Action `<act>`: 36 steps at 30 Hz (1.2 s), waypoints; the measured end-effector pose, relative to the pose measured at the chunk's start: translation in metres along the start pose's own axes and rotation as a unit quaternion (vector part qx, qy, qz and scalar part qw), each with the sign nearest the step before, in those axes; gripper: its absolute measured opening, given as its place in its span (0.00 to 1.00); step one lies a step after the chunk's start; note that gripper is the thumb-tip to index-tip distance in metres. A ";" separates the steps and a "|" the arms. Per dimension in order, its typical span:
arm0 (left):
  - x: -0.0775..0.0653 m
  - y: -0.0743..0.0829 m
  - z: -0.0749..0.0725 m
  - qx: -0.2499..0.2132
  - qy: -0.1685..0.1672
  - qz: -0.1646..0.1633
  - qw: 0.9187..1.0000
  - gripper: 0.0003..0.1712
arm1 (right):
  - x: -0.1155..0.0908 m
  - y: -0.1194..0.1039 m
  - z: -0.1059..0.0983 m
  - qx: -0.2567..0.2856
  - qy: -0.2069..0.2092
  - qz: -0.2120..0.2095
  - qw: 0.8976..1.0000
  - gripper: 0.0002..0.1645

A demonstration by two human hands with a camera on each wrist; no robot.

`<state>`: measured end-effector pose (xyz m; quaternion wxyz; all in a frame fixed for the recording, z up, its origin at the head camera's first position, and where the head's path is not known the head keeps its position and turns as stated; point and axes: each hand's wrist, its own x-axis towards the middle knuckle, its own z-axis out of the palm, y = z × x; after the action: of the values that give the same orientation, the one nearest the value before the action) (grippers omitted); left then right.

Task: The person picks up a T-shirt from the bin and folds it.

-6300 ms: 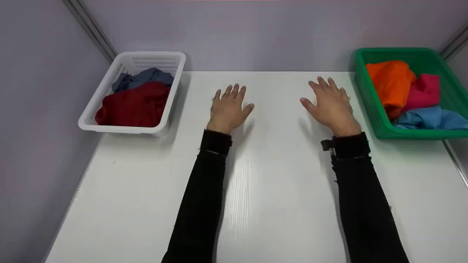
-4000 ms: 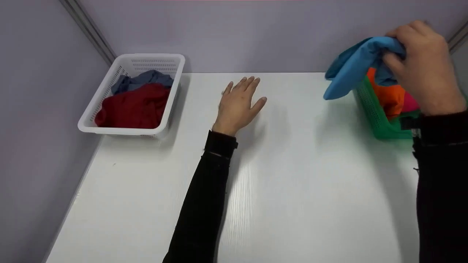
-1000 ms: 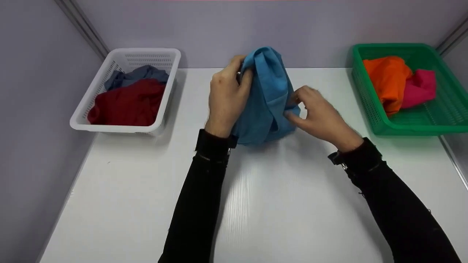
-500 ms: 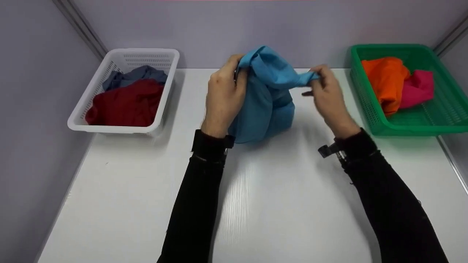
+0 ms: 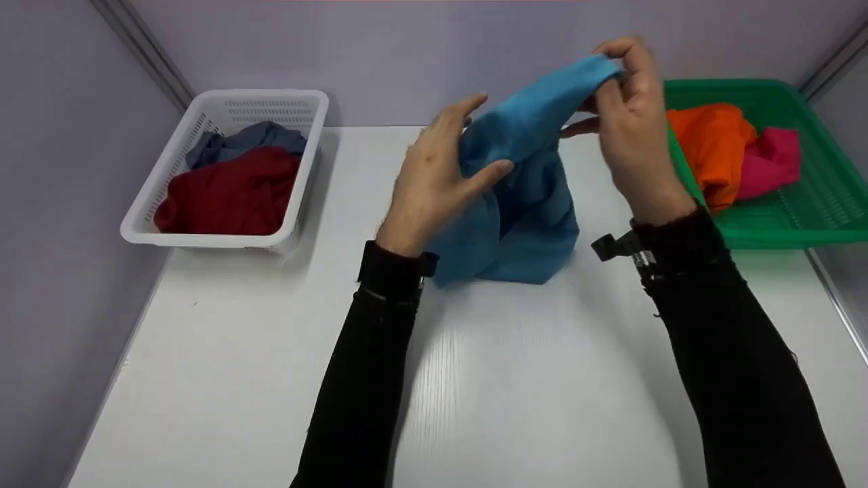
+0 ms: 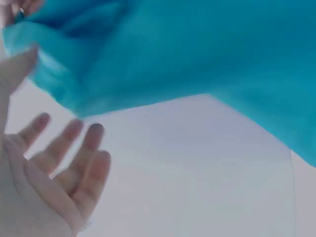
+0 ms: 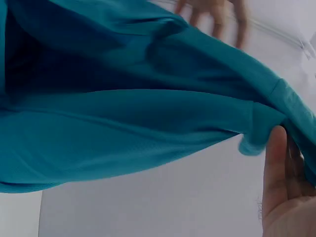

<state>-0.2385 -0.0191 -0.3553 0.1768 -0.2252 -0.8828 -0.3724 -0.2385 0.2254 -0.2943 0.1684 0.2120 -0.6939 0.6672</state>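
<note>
A blue garment (image 5: 542, 112) hangs raised over the middle of the white table, its lower part spread below my hands. My right hand (image 5: 637, 129) pinches one end of it up at the right; in the right wrist view the thumb and fingers of this hand (image 7: 289, 187) are on a hemmed edge. My left hand (image 5: 434, 176) is beside the garment's left part, thumb and fingers spread. In the left wrist view the loosely extended fingers of this hand (image 6: 74, 163) have nothing between them, just below the cloth's edge.
At the back left stands a white basket (image 5: 210, 238) with a dark red cloth (image 5: 230, 190) and a grey-blue cloth (image 5: 251, 142) in it. A green basket (image 5: 800, 237) at the back right holds an orange cloth (image 5: 712, 149) and a pink cloth (image 5: 773, 166). Panels enclose the table.
The blue garment came from the green basket to the middle in my right hand. Since half a second ago, my right hand has raised its end up and rightward, and my left hand has let go.
</note>
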 end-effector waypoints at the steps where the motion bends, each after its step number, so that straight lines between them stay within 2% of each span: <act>1: 0.000 0.003 0.001 -0.007 -0.009 0.004 1.000 0.50 | -0.003 0.002 0.008 -0.020 -0.018 0.005 1.000 0.10; 4: -0.001 0.011 0.007 -0.009 -0.022 0.009 1.000 0.48 | -0.011 0.004 0.030 -0.103 -0.063 0.015 0.993 0.13; 8: 0.000 0.010 0.012 0.020 -0.008 0.004 1.000 0.30 | -0.021 0.006 0.047 -0.221 -0.094 0.010 0.971 0.15; 11: 0.000 0.005 0.012 0.030 0.019 -0.016 0.999 0.16 | -0.026 0.014 0.047 -0.281 -0.115 0.007 0.953 0.15; 13: 0.000 0.002 0.009 0.031 0.036 -0.035 0.998 0.13 | -0.030 0.023 0.042 -0.300 -0.134 0.020 0.944 0.19; 16: 0.001 -0.003 0.004 0.020 0.056 -0.064 0.996 0.12 | -0.039 0.044 0.032 -0.329 -0.164 0.066 0.928 0.28; 18: 0.001 -0.006 0.001 0.006 0.065 -0.073 0.995 0.12 | -0.048 0.063 0.026 -0.370 -0.175 0.101 0.907 0.35; 21: 0.001 -0.013 -0.002 -0.016 0.070 -0.077 0.994 0.12 | -0.060 0.094 0.018 -0.452 -0.177 0.140 0.863 0.40; 23: 0.001 -0.018 -0.003 -0.031 0.068 -0.077 0.994 0.12 | -0.066 0.112 0.011 -0.497 -0.171 0.154 0.836 0.34; 25: 0.003 -0.025 -0.004 -0.043 0.057 -0.083 0.994 0.13 | -0.067 0.125 0.002 -0.517 -0.161 0.169 0.823 0.24; 27: 0.007 -0.033 -0.005 -0.044 0.037 -0.089 0.994 0.14 | -0.064 0.130 -0.009 -0.516 -0.147 0.184 0.824 0.17; 28: 0.009 -0.036 -0.005 -0.042 0.023 -0.091 0.995 0.15 | -0.061 0.130 -0.015 -0.507 -0.141 0.191 0.829 0.15; 31: 0.018 -0.045 -0.009 -0.030 -0.029 -0.095 0.995 0.21 | -0.047 0.122 -0.032 -0.463 -0.124 0.205 0.854 0.15; 34: 0.028 -0.052 -0.014 -0.021 -0.095 -0.093 0.991 0.26 | -0.031 0.108 -0.045 -0.420 -0.115 0.203 0.877 0.16; 36: 0.033 -0.056 -0.017 -0.014 -0.141 -0.086 0.986 0.24 | -0.022 0.099 -0.052 -0.409 -0.110 0.200 0.884 0.17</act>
<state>-0.2937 -0.0579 -0.3606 0.0149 -0.2006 -0.9096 -0.3635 -0.2737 0.2807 -0.3872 0.0259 0.0531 -0.9469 0.3161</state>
